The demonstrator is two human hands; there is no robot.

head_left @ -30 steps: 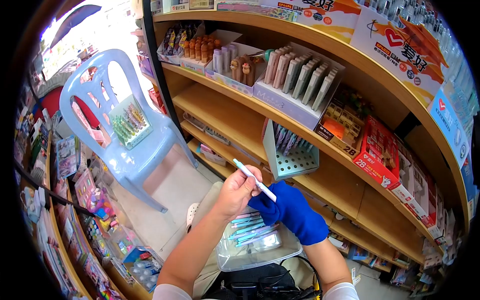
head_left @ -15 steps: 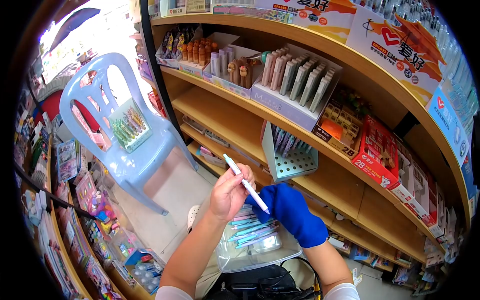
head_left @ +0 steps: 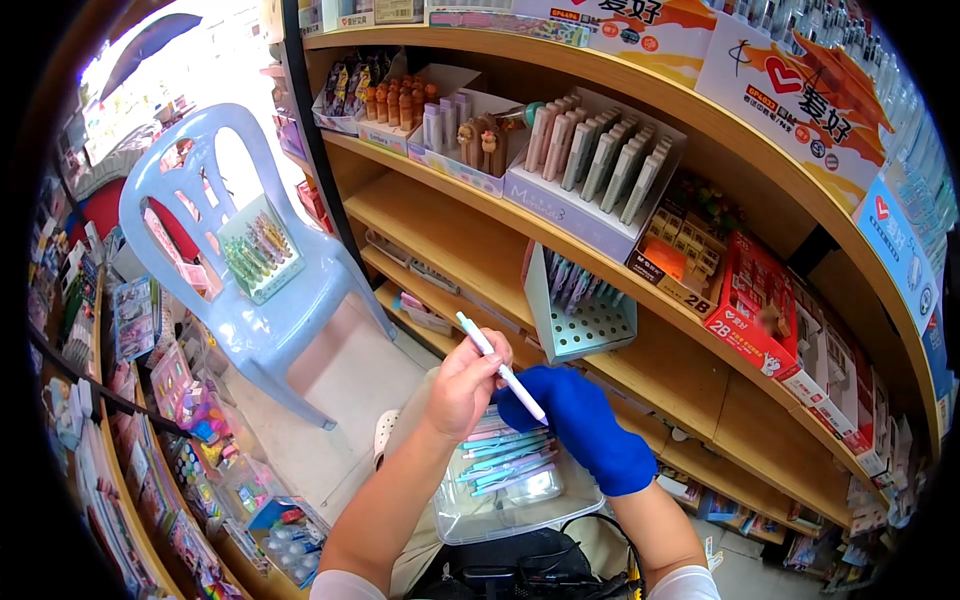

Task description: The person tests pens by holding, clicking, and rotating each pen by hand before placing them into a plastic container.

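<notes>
A white pen with a light blue end (head_left: 508, 375) is pinched in my left hand (head_left: 463, 388), slanting down to the right. My right hand (head_left: 590, 425) is covered by a blue cloth, which touches the pen near its lower tip; the fingers under the cloth are hidden. Below both hands, a clear plastic box (head_left: 470, 527) rests on my lap, with several pastel pens (head_left: 508, 462) lying in it.
A blue plastic chair (head_left: 262, 325) at the left carries a box of pens (head_left: 262, 250). A wooden shelf (head_left: 440, 222) curves along the right, with a light green pen holder (head_left: 590, 330) on it. Crowded goods racks stand at the lower left.
Since a second ago, the cloth has slid off the pen's lower part, leaving more of the pen showing. The pen has shifted slightly left and tilts more steeply.
</notes>
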